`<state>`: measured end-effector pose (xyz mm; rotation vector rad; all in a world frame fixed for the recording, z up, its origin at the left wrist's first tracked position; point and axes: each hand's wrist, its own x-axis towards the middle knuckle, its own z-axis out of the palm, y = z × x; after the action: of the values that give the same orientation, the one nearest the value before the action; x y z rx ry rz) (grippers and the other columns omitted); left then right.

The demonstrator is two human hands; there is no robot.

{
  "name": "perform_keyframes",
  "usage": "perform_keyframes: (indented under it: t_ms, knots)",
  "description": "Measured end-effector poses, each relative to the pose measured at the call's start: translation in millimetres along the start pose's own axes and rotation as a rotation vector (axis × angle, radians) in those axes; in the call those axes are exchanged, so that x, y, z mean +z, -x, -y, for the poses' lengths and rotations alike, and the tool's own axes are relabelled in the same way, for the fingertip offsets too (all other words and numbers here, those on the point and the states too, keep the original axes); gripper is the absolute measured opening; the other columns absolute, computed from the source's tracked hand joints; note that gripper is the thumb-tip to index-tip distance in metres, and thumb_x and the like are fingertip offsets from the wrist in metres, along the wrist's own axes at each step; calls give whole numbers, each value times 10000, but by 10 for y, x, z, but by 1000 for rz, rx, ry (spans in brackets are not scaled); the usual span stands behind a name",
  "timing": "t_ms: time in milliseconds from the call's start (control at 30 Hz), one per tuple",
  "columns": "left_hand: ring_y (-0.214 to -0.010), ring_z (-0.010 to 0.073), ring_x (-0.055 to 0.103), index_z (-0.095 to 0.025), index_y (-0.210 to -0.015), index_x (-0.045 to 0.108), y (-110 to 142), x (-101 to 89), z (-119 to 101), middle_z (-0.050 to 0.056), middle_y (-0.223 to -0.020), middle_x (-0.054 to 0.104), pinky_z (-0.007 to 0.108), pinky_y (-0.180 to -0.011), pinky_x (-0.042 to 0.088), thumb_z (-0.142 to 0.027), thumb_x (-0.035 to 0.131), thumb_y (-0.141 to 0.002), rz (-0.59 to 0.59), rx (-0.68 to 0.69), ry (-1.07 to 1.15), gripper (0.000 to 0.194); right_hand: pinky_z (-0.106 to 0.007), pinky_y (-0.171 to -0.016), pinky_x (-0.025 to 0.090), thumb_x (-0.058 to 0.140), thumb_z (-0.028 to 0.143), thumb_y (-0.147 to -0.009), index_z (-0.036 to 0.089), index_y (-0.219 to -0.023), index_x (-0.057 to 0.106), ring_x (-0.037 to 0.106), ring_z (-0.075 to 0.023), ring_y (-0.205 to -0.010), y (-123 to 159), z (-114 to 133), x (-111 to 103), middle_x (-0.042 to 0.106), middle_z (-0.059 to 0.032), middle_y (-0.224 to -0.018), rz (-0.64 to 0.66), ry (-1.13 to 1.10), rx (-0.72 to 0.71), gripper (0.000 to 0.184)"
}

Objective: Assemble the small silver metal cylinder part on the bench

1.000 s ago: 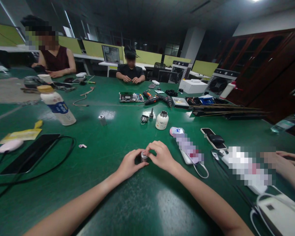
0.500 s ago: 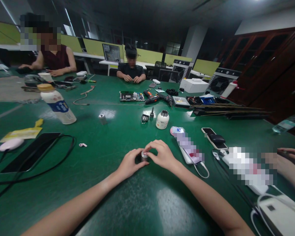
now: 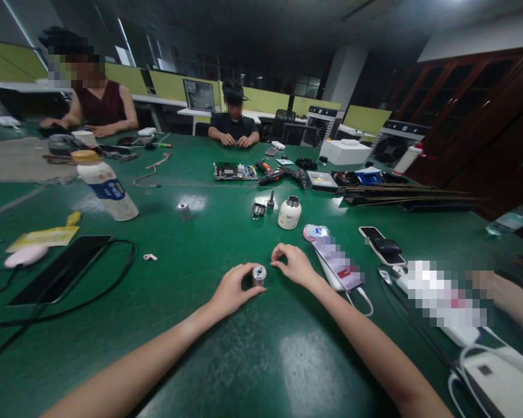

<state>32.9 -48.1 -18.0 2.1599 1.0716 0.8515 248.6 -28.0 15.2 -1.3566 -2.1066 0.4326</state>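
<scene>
My left hand (image 3: 234,290) curls its thumb and fingers around a small silver metal cylinder (image 3: 258,275) that stands upright on the green table. The cylinder's top face shows a dark round centre and small dark spots. To its right, my right hand (image 3: 294,265) is raised a little and apart from the cylinder, its thumb and fingertips pinched together. Whatever the pinch holds, if anything, is too small to make out. A similar metal cylinder (image 3: 183,212) stands farther off to the left. Beyond my right hand are a white jar-like bottle (image 3: 290,213) without a lid and a small dark metal bit (image 3: 271,201).
On the left are a milk bottle (image 3: 108,188), a black tablet (image 3: 61,270) with a cable, and a pink earbud (image 3: 150,256). Phones (image 3: 337,261), chargers and cables lie right, near another person's hand (image 3: 508,296). A circuit board (image 3: 234,171) and power drills (image 3: 272,176) lie farther back.
My right hand has come off the top of the metal cylinder and moved right, uncovering its top face. My left hand stays around the cylinder.
</scene>
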Motion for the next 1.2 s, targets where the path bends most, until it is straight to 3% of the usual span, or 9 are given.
perform_keyframes:
  t_ms: [200, 333, 500, 667, 800, 900, 967, 1067, 1200]
  knots:
    - [-904, 221, 631, -213, -1113, 614, 5, 1, 4, 41, -1005, 691, 331, -807, 481, -383, 743, -732, -17, 13, 1, 437, -319, -818, 431, 691, 210, -797, 212, -824, 542, 634, -157, -807, 31, 389, -173, 662, 18, -812, -130, -265, -42, 151]
    - [-897, 220, 638, -216, -1113, 619, 7, -7, -22, 39, -995, 697, 323, -800, 487, -381, 736, -730, -33, 17, 5, 433, -305, -796, 404, 683, 160, -795, 214, -816, 568, 606, -157, -826, 95, 588, -172, 655, 20, -829, -105, -187, -110, 129]
    - [-900, 228, 637, -203, -1113, 610, 3, -13, -32, 49, -994, 697, 332, -803, 489, -388, 729, -738, -29, 17, 5, 435, -291, -758, 387, 690, 137, -789, 220, -821, 580, 584, -161, -822, 133, 571, -33, 650, 19, -828, -83, -43, -146, 142]
    - [-914, 228, 634, -210, -1101, 614, 5, 1, -4, 47, -1010, 695, 336, -815, 486, -383, 732, -739, -29, 27, 2, 418, -302, -740, 385, 680, 264, -831, 224, -814, 571, 594, -168, -768, 139, 568, -22, 653, 5, -773, -132, 66, -124, 118]
    - [-907, 231, 632, -205, -1116, 610, 7, 9, 6, 51, -1013, 694, 345, -811, 486, -377, 744, -728, -26, 12, -8, 445, -312, -788, 407, 663, 325, -845, 227, -930, 555, 637, -171, -799, 130, 594, -106, 683, 5, -820, -209, -54, -63, 169]
    - [-915, 231, 633, -197, -1112, 609, 9, 9, 2, 58, -1013, 692, 350, -823, 482, -373, 735, -738, -23, 19, -4, 432, -322, -858, 406, 683, 253, -823, 237, -1032, 561, 645, -173, -923, 129, 596, -122, 701, 3, -964, -74, -123, -150, 243]
    - [-899, 231, 639, -189, -1112, 609, 12, 9, 4, 61, -996, 692, 343, -807, 487, -384, 732, -739, -35, 22, -8, 439, -325, -859, 404, 666, 175, -822, 240, -1008, 596, 636, -172, -933, 138, 592, -89, 706, 7, -963, -8, -85, -196, 209]
    - [-871, 229, 644, -187, -1118, 609, 15, 11, 13, 56, -966, 695, 335, -782, 493, -400, 732, -736, -43, 16, -21, 454, -323, -826, 412, 630, 117, -835, 233, -928, 625, 634, -169, -874, 150, 591, -27, 713, 11, -878, -11, -59, -183, 149]
    - [-884, 231, 638, -196, -1113, 615, 12, 6, 9, 61, -987, 696, 340, -789, 490, -402, 731, -735, -34, 13, -21, 446, -315, -834, 441, 632, 145, -839, 232, -930, 606, 661, -158, -850, 115, 574, -60, 709, 15, -868, -50, -218, -138, 128]
